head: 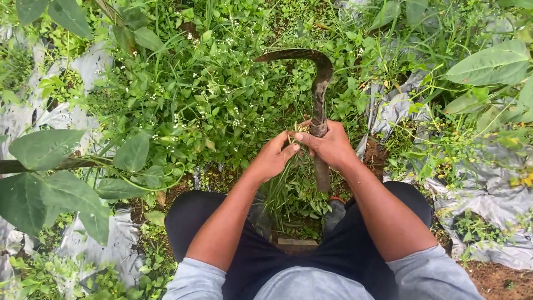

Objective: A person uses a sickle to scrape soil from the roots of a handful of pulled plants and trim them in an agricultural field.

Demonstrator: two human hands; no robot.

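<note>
Here the sickle (318, 94) (blade up) sits inside right-hand fingers (308, 138).

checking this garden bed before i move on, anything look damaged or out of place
The grey plastic ground sheet looks worn: crumpled, with weeds growing thick where it gives way. The curved blade of the sickle in the right hand looks dark and rusty. The left hand grips plant stems.

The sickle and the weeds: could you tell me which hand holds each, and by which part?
The right hand grips the sickle by its handle, curved blade pointing away. The left hand pinches a bunch of weed stems near their upper end.
</note>
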